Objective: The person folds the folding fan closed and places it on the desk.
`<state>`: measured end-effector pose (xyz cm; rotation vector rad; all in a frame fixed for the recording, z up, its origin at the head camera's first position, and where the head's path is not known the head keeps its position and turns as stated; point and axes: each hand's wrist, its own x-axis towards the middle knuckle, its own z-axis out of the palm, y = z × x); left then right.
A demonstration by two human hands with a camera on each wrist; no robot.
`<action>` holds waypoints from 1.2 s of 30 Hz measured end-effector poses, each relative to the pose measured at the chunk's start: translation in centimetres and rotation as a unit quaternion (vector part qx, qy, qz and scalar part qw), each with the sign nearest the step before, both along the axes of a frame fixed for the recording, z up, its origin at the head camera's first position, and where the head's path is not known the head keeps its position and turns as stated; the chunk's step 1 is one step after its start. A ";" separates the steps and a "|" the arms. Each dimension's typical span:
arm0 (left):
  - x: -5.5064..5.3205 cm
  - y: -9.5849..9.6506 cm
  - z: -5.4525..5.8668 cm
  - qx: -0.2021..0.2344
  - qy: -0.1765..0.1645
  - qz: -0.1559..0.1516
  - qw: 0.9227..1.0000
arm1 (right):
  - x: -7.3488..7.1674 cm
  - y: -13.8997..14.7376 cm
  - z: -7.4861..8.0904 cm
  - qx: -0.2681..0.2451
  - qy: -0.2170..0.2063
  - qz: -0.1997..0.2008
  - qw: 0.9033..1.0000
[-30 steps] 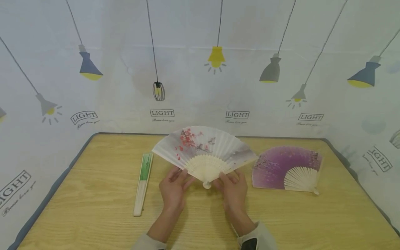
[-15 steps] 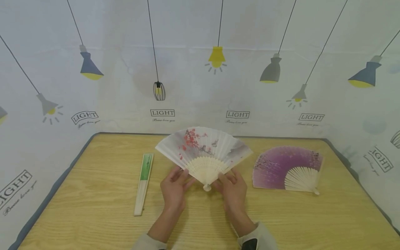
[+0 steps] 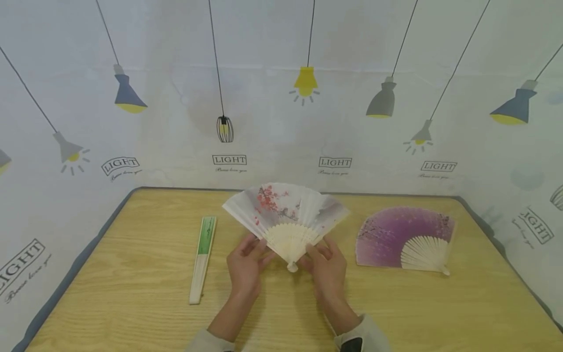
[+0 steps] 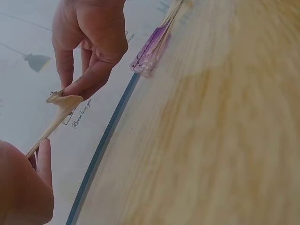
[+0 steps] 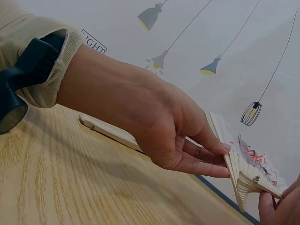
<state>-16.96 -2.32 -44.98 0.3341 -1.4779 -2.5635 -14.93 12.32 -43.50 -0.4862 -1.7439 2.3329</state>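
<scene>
In the head view, both hands hold a partly spread white folding fan (image 3: pixel 290 210) printed with red blossoms and grey shading, raised over the table. My left hand (image 3: pixel 245 269) pinches its left outer rib, thumb in front. The opposite rib is pinched by my right hand (image 3: pixel 327 268). Between them the pale pivot end (image 3: pixel 292 267) points down toward me. Seen from the left wrist, the right hand (image 4: pixel 91 37) grips the pale ribs, with the left hand (image 4: pixel 23 187) at lower left. The right wrist view shows the left hand (image 5: pixel 164 126) pinching the fan's edge (image 5: pixel 232 173).
A folded green and cream fan (image 3: pixel 203 261) lies to the left on the wooden table (image 3: pixel 123 274). To the right lies a spread purple fan (image 3: pixel 387 234) with pale ribs. A white wall covering (image 3: pixel 272 122) printed with lamps stands behind the table.
The white fan's spread has narrowed, its two outer edges drawing inward. Its top edge and pivot end sit slightly lower. The hands have shifted only a little; the other fans stay put.
</scene>
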 end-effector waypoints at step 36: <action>-0.1 -0.1 0.3 -0.030 0.009 0.004 0.999 | 0.1 -0.3 -0.1 0.004 0.036 0.034 0.999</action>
